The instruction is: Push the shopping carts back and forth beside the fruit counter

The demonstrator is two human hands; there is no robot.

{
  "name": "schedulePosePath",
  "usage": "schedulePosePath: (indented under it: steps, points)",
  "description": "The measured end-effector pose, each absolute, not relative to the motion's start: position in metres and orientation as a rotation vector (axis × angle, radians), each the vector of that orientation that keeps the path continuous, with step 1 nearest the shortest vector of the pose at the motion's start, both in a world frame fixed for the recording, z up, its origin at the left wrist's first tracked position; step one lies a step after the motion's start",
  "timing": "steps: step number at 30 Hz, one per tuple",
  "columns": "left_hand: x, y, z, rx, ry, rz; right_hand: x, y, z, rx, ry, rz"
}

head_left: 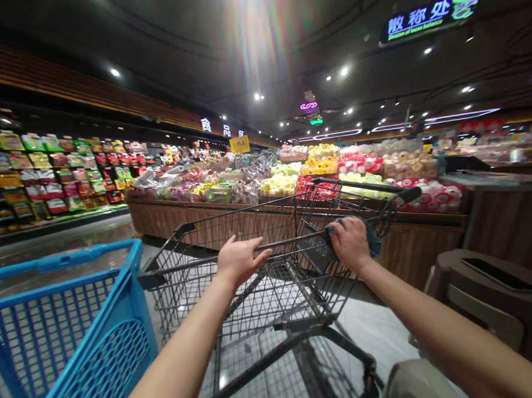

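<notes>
A black wire shopping cart point(257, 283) stands sideways in front of me. My left hand point(240, 259) is closed around the near top rail of its basket, the thumb lying along the rail. Farther right on that same rail, my right hand point(350, 242) grips a dark blue cloth point(373, 238), which bunches out past the fingers. A dark panel point(316, 248) with faint markings is fixed at the cart's right end, below the black push handle point(368, 188).
A blue plastic basket point(139, 297) is close on the left. A dark bin point(492, 287) stands at the right. Behind the cart runs a wood-panelled display point(172, 220) heaped with wrapped goods. Shelves of packets point(52, 176) line the left wall.
</notes>
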State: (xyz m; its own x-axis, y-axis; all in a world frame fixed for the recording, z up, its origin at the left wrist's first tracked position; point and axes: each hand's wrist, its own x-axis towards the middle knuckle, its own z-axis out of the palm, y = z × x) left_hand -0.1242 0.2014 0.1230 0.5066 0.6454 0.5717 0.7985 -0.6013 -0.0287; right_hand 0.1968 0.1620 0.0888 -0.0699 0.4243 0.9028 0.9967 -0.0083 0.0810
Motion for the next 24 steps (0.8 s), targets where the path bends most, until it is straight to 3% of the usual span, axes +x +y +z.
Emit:
schedulePosePath:
  steps: [6, 12, 19, 24]
  points:
    - [-0.130, 0.202, 0.123, -2.448, -1.223, -0.753, 0.127, 0.159, 0.084, -1.343, -1.806, -0.964]
    - [-0.136, 0.201, 0.122, -2.465, -1.180, -0.752, 0.173, 0.162, 0.096, -1.246, -2.073, -1.125]
    - [-0.127, 0.196, 0.120, -2.447, -1.161, -0.769, 0.269, 0.158, 0.097, -1.425, -1.792, -1.118]
    - [-0.120, 0.195, 0.116, -2.382, -1.114, -0.769, 0.275, 0.167, 0.095, -1.522, -1.579, -1.129]
